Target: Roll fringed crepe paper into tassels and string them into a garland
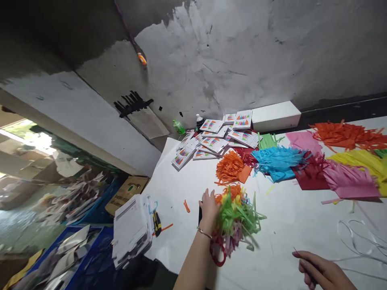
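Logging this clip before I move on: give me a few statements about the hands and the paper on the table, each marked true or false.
1. The left hand rests on a bundle of mixed-colour paper strips. True.
2. The right hand holds a yellow utility knife. False: the utility knife lies at the table's left edge, beside a stack of white papers; the right hand pinches something thin like a wire.
3. A blue fringed paper pile lies between an orange pile and a pink pile. True.
4. The printed cards lie right beside the right hand. False: they lie at the far side, near the wall.
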A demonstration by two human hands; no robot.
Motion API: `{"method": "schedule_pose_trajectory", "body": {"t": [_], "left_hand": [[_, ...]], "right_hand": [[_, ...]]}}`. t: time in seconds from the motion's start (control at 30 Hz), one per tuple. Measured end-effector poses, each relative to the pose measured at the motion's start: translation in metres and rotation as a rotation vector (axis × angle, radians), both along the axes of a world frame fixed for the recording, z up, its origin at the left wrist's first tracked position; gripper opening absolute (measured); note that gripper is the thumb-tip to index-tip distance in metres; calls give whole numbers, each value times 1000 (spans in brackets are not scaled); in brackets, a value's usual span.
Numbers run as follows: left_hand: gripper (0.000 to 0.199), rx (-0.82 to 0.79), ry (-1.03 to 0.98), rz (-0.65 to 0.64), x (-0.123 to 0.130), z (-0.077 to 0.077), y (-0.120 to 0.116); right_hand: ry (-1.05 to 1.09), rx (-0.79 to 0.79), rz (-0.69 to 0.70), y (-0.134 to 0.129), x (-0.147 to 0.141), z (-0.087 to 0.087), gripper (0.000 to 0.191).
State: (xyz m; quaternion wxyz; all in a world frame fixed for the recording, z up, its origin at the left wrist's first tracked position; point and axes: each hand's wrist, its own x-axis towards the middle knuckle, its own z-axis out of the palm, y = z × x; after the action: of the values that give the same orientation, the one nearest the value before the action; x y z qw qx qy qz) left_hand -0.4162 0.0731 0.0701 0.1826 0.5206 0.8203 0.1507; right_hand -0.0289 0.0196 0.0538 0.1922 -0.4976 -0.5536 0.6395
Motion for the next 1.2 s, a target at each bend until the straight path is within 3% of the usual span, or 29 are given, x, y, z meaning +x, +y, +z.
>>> {"method": "schedule_pose_trajectory", "body": {"t": [0.07,0.13,0.23,0.3,0.37,0.43,0.53,0.67,0.73,0.83,0.93,1.03,1.2], "left_hand": [[45,211,94,22,23,-5,-10],[38,365,116,-189,51,-20,-20],[35,310,99,-558,85,-49,-27],[25,271,102,-612,94,-62,-24],[18,275,94,-587,93,-63,-19],[17,288,82,-568,90,-50,-17],[20,434,48,-478,95,-10,-28],[21,732,-10,-297,130,49,-62],[18,753,-239,-272,152,65,-77],[14,512,-879,-158,179,72,-90],[30,167,-1402,53,193,68,-92],[41,24,-1596,144,198,67,-89],[45,-53,-1831,320,206,74,-86]], "right_hand": [[-34,15,-15,-4,-2,-2,48],[-48,23,-7,-7,-2,-8,47],[-44,46,42,-10,-1,-18,46],[-40,68,69,-8,-2,-19,45],[-45,94,83,-4,-4,-16,44],[-49,123,85,1,-6,-9,42],[-22,188,69,7,-8,5,40],[61,372,37,10,-12,39,30],[83,464,13,8,-15,63,26],[104,581,-22,6,-22,95,25],[83,652,-35,4,-28,112,22],[18,663,-69,0,-29,115,18],[-79,598,-155,-5,-22,114,24]]}}
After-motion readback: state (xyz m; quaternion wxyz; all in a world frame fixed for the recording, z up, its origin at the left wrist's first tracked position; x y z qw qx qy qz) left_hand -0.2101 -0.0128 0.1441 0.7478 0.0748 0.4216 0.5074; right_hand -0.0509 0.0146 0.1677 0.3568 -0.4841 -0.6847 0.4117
